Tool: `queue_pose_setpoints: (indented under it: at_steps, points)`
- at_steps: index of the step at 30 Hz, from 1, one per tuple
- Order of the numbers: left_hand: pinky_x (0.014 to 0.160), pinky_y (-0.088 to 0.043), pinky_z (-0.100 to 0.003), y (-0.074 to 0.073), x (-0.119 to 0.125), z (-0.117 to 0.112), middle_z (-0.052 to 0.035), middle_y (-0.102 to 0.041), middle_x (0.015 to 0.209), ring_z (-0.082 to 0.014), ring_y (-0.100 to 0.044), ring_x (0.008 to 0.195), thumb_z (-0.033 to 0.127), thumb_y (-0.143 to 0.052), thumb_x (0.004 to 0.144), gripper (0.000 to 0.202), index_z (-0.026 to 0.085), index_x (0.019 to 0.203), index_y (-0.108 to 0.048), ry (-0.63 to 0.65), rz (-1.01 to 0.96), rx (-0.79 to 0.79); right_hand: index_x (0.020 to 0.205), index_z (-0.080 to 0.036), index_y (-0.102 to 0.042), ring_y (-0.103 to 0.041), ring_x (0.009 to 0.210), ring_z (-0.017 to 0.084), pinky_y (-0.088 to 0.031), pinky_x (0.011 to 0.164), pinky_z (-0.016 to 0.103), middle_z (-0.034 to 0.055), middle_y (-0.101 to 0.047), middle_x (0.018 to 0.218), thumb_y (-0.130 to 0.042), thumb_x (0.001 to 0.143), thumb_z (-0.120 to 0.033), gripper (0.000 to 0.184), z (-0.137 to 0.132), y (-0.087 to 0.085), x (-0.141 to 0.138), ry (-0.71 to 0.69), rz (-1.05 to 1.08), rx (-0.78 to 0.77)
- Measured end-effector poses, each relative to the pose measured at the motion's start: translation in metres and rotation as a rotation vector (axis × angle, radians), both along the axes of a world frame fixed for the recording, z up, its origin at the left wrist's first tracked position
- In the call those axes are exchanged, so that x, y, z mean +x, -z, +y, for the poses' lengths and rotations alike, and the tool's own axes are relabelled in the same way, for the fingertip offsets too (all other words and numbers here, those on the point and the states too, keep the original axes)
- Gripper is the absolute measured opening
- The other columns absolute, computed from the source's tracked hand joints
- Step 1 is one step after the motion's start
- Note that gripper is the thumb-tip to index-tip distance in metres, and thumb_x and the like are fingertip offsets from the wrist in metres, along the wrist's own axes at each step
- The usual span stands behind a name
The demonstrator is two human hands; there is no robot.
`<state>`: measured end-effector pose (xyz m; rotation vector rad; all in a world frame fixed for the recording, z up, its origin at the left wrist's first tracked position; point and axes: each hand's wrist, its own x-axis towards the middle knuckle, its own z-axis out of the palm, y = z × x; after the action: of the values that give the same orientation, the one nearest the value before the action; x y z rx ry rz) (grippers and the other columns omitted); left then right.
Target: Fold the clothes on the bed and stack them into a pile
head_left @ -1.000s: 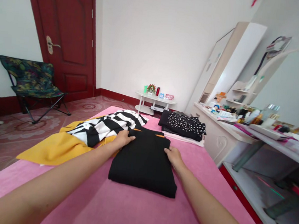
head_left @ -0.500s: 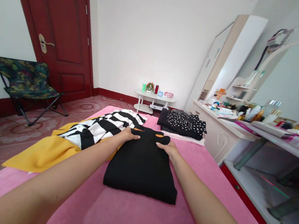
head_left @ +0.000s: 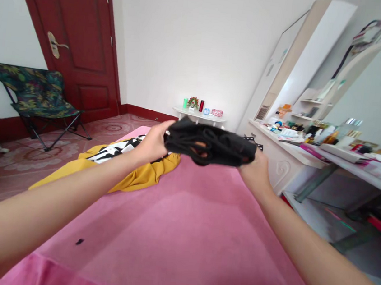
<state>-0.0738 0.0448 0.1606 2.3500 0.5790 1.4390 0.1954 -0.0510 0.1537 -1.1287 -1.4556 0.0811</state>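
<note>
A folded black garment [head_left: 224, 146] is held up above the bed, its layered edge turned toward me. My left hand [head_left: 156, 141] is closed on its left end, and my right hand [head_left: 255, 169] grips the right end. Fingers behind the cloth are hidden. Left of it, a mustard-yellow garment [head_left: 139, 177] lies loosely with a black-and-white patterned garment [head_left: 118, 148]. Only a bit of the polka-dot cloth [head_left: 256, 144] shows behind my right hand; the rest of that stack is covered by the black garment.
The pink bedspread [head_left: 181, 232] has a small dark speck [head_left: 79, 241] at lower left. A dressing table [head_left: 285, 148] crowded with bottles stands on the right. A folding chair [head_left: 41, 99] is near the red door [head_left: 69, 34]. A low white table [head_left: 197, 113] stands by the far wall.
Both hands have lifted the folded black garment off the bed and tilted it, so its edge faces me instead of its flat top. The view has shifted slightly.
</note>
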Motion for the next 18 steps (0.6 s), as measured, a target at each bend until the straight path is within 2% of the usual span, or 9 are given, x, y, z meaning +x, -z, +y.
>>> queue_pose_setpoints:
  at_steps: [2,4,6,7,9,11,14,16,18]
  points:
    - [0.093,-0.044,-0.037,0.042,-0.019,-0.032,-0.0081,-0.064,0.113,-0.0243,-0.057,0.106,0.014,-0.060,0.072,0.036,0.018,0.107,-0.061,0.011,0.198,0.013,0.099,-0.022,-0.065,-0.060,0.102,0.024,-0.045,0.093,0.044,0.0046,-0.068,0.103,-0.059,0.064,-0.010,0.037,-0.039,0.048,0.000,-0.013,-0.182,-0.114]
    - [0.095,-0.044,-0.033,0.082,-0.040,-0.057,-0.0046,-0.063,0.116,-0.0209,-0.057,0.107,0.007,-0.050,0.072,0.042,0.025,0.108,-0.063,0.136,0.481,-0.076,0.100,-0.024,-0.066,-0.060,0.104,0.023,-0.047,0.093,0.042,0.0048,-0.068,0.105,-0.051,0.067,-0.006,0.041,-0.078,0.096,0.001,-0.183,-0.350,-0.323]
    - [0.100,-0.040,-0.029,0.103,-0.056,-0.072,-0.0001,-0.058,0.127,-0.0178,-0.053,0.115,0.001,-0.042,0.069,0.059,0.031,0.117,-0.060,0.134,0.616,-0.178,0.118,-0.027,-0.060,-0.052,0.119,0.022,-0.040,0.103,0.044,0.0057,-0.059,0.126,-0.044,0.065,-0.003,0.061,-0.110,0.124,0.001,-0.215,-0.407,-0.429]
    - [0.100,-0.040,-0.028,0.104,-0.060,-0.073,0.0016,-0.058,0.126,-0.0169,-0.054,0.115,0.000,-0.041,0.068,0.063,0.033,0.117,-0.061,0.125,0.670,-0.212,0.122,-0.028,-0.058,-0.049,0.124,0.022,-0.037,0.106,0.045,0.0049,-0.056,0.131,-0.043,0.064,-0.003,0.065,-0.119,0.127,0.001,-0.213,-0.425,-0.464]
    - [0.098,-0.040,-0.027,0.086,-0.055,-0.068,0.0023,-0.064,0.116,-0.0178,-0.058,0.109,0.000,-0.042,0.067,0.059,0.032,0.110,-0.066,0.065,0.729,-0.227,0.121,-0.029,-0.059,-0.046,0.126,0.023,-0.034,0.108,0.046,0.0033,-0.053,0.134,-0.044,0.066,-0.005,0.061,-0.124,0.108,-0.002,-0.165,-0.436,-0.453]
    - [0.098,-0.040,-0.029,0.052,-0.033,-0.057,0.0014,-0.068,0.107,-0.0203,-0.060,0.105,0.003,-0.048,0.070,0.047,0.029,0.103,-0.070,-0.029,0.746,-0.192,0.112,-0.029,-0.064,-0.050,0.122,0.024,-0.036,0.106,0.046,0.0030,-0.058,0.128,-0.048,0.072,-0.012,0.046,-0.107,0.065,-0.010,-0.093,-0.415,-0.341]
    - [0.099,-0.039,-0.031,0.012,0.020,-0.047,-0.0025,-0.065,0.116,-0.0230,-0.057,0.110,0.017,-0.052,0.080,0.037,0.024,0.113,-0.066,-0.129,0.630,-0.112,0.113,-0.026,-0.064,-0.052,0.119,0.022,-0.035,0.107,0.043,0.0030,-0.061,0.125,-0.049,0.080,-0.021,0.036,-0.061,0.004,-0.030,0.034,-0.316,-0.089]
    - [0.103,-0.036,-0.031,0.012,0.052,-0.046,-0.0054,-0.059,0.126,-0.0225,-0.053,0.117,0.025,-0.047,0.087,0.039,0.021,0.124,-0.058,-0.141,0.533,-0.037,0.117,-0.024,-0.062,-0.048,0.123,0.021,-0.032,0.108,0.042,0.0033,-0.058,0.128,-0.047,0.084,-0.024,0.036,-0.029,-0.006,-0.043,0.102,-0.283,0.024]
    - [0.109,-0.029,-0.035,0.039,0.070,-0.044,-0.0086,-0.046,0.141,-0.0240,-0.042,0.128,0.032,-0.043,0.091,0.047,0.018,0.135,-0.047,-0.215,0.501,-0.009,0.122,-0.022,-0.059,-0.040,0.130,0.021,-0.027,0.111,0.042,0.0046,-0.053,0.135,-0.043,0.087,-0.025,0.039,-0.003,0.016,-0.052,0.191,-0.308,-0.007]
